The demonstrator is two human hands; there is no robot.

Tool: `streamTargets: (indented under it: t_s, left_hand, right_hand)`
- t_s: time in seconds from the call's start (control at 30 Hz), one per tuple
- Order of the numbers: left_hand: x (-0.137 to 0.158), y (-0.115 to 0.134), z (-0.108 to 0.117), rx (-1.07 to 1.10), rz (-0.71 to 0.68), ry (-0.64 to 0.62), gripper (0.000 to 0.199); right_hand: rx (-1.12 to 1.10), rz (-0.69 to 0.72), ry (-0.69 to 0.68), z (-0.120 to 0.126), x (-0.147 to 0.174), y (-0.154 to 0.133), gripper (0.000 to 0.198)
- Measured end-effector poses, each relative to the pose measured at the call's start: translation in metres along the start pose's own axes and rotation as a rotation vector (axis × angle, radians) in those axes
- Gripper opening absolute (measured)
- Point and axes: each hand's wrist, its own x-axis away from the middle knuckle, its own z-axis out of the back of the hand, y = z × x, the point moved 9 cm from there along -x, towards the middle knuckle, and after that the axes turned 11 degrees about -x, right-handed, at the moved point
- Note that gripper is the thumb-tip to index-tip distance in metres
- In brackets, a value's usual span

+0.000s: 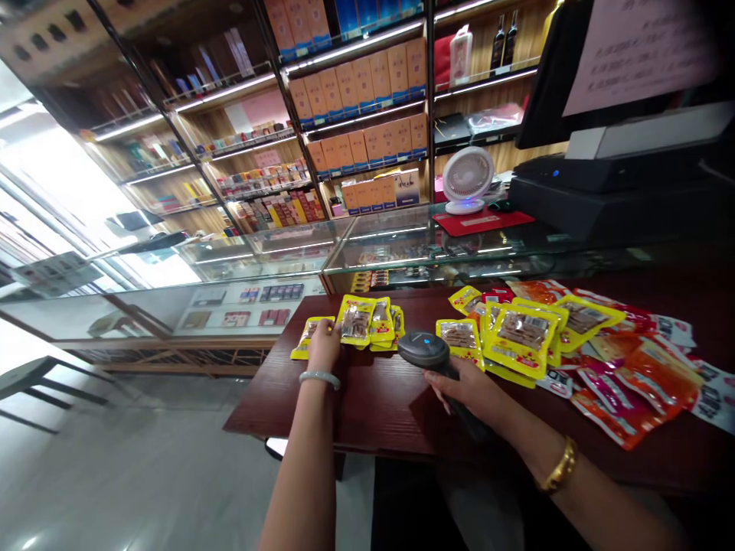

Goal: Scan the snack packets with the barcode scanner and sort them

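Note:
My right hand (468,386) is wrapped round the handle of a black barcode scanner (423,348), its head over the dark red counter top. My left hand (325,342) has its fingers closed at a yellow snack packet (303,344) at the counter's left end; the hand hides part of it. Just right of that hand lies a small group of similar yellow packets (356,321), with clear windows showing brown food. Beyond the scanner, more yellow packets (520,337) are heaped, overlapping orange and red packets (660,375).
A glass display case (390,237) runs behind the wooden counter (379,405). On it stand a white fan (468,177) and a red mat (485,222). A dark monitor (551,84) rises at the right. Shelves of boxes line the wall; a stool (43,375) is at the left.

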Motion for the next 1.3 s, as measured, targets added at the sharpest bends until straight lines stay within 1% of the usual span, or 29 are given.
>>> streamTargets:
  t_s: [0.07,0.1,0.2,0.3,0.37,0.43,0.47,0.53,0.57,0.63,0.73,0.8,0.87,0.93,1.0,1.03,1.1,1.13,1.17,1.2,1.27,1.3]
  left_hand:
    - [0.009,0.003,0.003,0.058,0.003,0.008,0.021]
    - [0.014,0.004,0.006,0.051,0.001,0.02,0.021]
    - [0.029,0.004,0.023,-0.066,0.013,0.074,0.021]
    - [0.043,-0.008,0.046,-0.152,0.063,0.135,0.024]
    - [0.05,-0.016,0.06,-0.135,0.098,0.198,0.025]
    - [0.056,-0.021,0.064,-0.02,0.12,0.222,0.022]
    - [0.058,-0.019,0.06,0.081,0.12,0.209,0.021]
    - [0.06,-0.008,0.043,0.319,0.09,0.141,0.02]
    - [0.062,0.002,0.034,0.422,0.067,0.102,0.02]
    - [0.067,0.023,0.017,0.556,0.026,0.045,0.02]
    - [0.076,0.054,0.002,0.643,-0.026,-0.018,0.021]
    - [0.08,0.069,-0.004,0.662,-0.059,-0.042,0.018]
    - [0.081,0.082,-0.011,0.68,-0.064,-0.065,0.017]
    - [0.081,0.097,-0.025,0.738,-0.05,-0.12,0.019]
    - [0.08,0.118,-0.044,0.836,-0.046,-0.189,0.023]
    - [0.08,0.132,-0.053,0.885,-0.066,-0.234,0.024]
    - [0.08,0.161,-0.068,0.932,-0.148,-0.319,0.024]
    - [0.079,0.173,-0.07,0.91,-0.202,-0.336,0.023]
    - [0.077,0.18,-0.069,0.841,-0.256,-0.32,0.022]
    - [0.074,0.182,-0.063,0.724,-0.299,-0.264,0.022]
    - [0.063,0.169,-0.042,0.383,-0.317,-0.061,0.026]
    - [0.057,0.157,-0.031,0.19,-0.289,0.041,0.031]
  right_hand:
    - [0.014,-0.005,-0.016,-0.003,-0.001,-0.001,0.046]
    - [0.022,-0.006,-0.023,-0.005,-0.001,-0.002,0.045]
    - [0.045,-0.02,-0.034,-0.008,-0.001,0.0,0.043]
    - [0.048,-0.025,-0.054,-0.011,0.001,0.002,0.042]
    - [0.034,-0.023,-0.07,-0.014,0.004,0.002,0.043]
    - [0.022,-0.03,-0.075,-0.016,0.007,0.001,0.043]
    - [0.019,-0.034,-0.08,-0.018,0.008,0.001,0.043]
    - [0.012,-0.036,-0.097,-0.022,0.01,0.0,0.043]
    - [0.008,-0.032,-0.107,-0.024,0.01,0.0,0.042]
    - [0.001,-0.021,-0.114,-0.024,0.009,0.001,0.041]
    - [-0.014,-0.007,-0.086,-0.015,0.007,0.003,0.041]
    - [-0.021,0.003,-0.058,-0.005,0.007,0.004,0.041]
    - [-0.008,0.018,-0.036,0.006,0.009,0.003,0.04]
    - [0.014,0.037,-0.017,0.016,0.013,0.001,0.04]
    - [0.02,0.055,0.017,0.027,0.018,0.0,0.041]
    - [0.015,0.064,0.04,0.032,0.02,-0.001,0.042]
    - [-0.007,0.081,0.082,0.042,0.023,-0.003,0.043]
    - [-0.021,0.088,0.095,0.046,0.025,-0.004,0.044]
    - [-0.033,0.093,0.103,0.049,0.025,-0.006,0.045]
    - [-0.04,0.095,0.109,0.051,0.026,-0.007,0.046]
    - [-0.039,0.09,0.114,0.054,0.025,-0.008,0.046]
    - [-0.033,0.083,0.111,0.054,0.025,-0.007,0.046]
